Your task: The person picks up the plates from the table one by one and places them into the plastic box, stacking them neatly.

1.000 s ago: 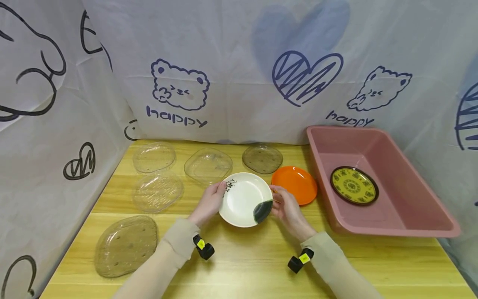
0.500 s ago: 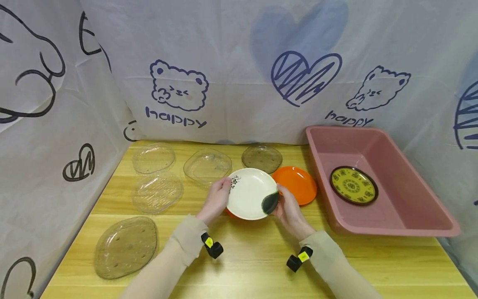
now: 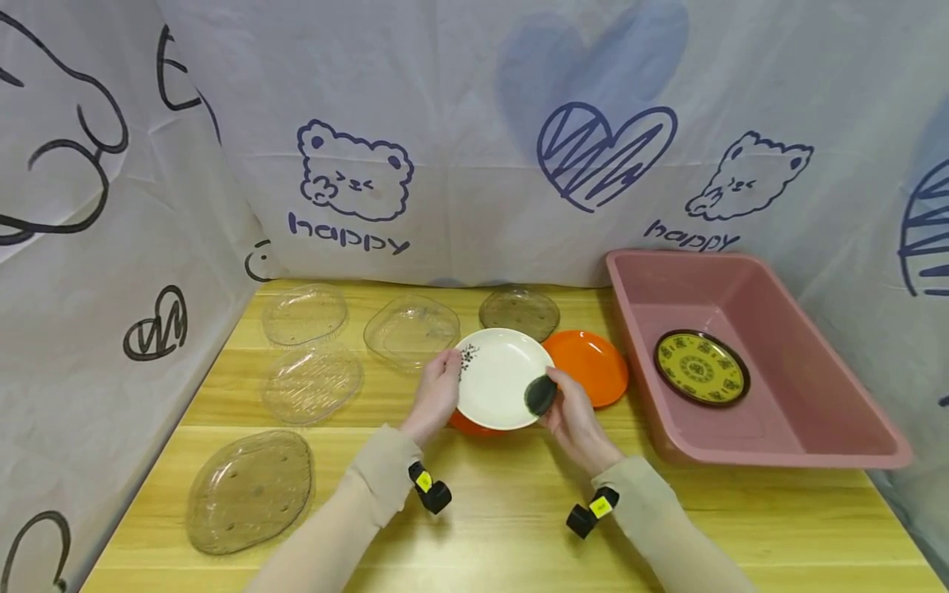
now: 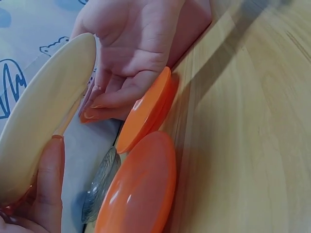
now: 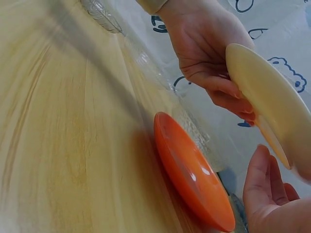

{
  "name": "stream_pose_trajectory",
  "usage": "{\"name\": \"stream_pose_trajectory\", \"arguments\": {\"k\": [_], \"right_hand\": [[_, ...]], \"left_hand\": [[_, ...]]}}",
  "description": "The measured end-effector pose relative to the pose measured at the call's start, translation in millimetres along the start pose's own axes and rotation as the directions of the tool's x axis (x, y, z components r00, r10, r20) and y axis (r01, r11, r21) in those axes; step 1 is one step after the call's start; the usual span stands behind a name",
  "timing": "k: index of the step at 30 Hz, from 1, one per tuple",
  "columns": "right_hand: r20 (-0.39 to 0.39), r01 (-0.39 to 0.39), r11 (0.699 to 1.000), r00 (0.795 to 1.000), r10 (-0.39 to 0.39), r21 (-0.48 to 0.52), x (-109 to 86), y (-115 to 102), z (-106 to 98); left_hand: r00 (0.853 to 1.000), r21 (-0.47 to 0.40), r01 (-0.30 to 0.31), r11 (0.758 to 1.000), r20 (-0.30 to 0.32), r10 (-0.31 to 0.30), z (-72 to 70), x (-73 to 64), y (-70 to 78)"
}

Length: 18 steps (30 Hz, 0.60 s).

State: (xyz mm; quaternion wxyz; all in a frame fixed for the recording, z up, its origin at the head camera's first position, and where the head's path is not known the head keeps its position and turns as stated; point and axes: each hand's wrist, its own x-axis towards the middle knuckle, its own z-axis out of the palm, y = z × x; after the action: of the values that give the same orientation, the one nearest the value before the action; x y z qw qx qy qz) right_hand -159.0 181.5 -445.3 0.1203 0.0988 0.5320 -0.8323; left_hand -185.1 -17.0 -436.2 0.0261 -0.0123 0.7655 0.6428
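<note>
Both hands hold a round white plate [image 3: 500,383] above the table, with a dark green patch and small dark flowers near its rim. The left hand [image 3: 436,395] grips its left edge, thumb on the upper side. At the opposite edge the right hand [image 3: 577,416] pinches the rim between thumb and fingers; its fingers [image 4: 121,97] are beneath the plate in the left wrist view. Below lies a red-orange plate [image 5: 194,174], mostly hidden by the white one in the head view. An orange plate [image 3: 589,366] rests on the table just right of the white plate.
A pink basin [image 3: 778,412] stands at the right, with a yellow patterned plate [image 3: 700,368] inside. Several clear plastic lids [image 3: 412,331] lie along the back and left. A brownish see-through lid [image 3: 252,492] is at front left, another brownish lid [image 3: 519,311] at the back.
Both hands have shifted the white plate slightly away from the body and to the right. Part of the red-orange plate beneath it has come into view.
</note>
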Motion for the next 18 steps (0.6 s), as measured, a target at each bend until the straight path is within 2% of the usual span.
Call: {"name": "stream_pose_trajectory", "arguments": {"k": [7, 11, 18], "right_hand": [[-0.020, 0.008, 1.000, 1.000, -0.008, 0.009, 0.8, 0.0, 3.2], [-0.035, 0.018, 1.000, 0.999, -0.018, -0.007, 1.4, 0.6, 4.6], [-0.104, 0.037, 0.998, 0.994, -0.041, -0.047, 4.1, 1.1, 7.9]], "left_hand": [[1.000, -0.055, 0.012, 0.998, 0.004, -0.011, 4.4, -2.7, 0.2], [1.000, -0.068, -0.006, 0.998, 0.005, 0.006, 7.9, -2.6, -1.4], [1.000, -0.081, -0.029, 0.996, 0.000, 0.029, 14.7, -6.3, -2.1]]}}
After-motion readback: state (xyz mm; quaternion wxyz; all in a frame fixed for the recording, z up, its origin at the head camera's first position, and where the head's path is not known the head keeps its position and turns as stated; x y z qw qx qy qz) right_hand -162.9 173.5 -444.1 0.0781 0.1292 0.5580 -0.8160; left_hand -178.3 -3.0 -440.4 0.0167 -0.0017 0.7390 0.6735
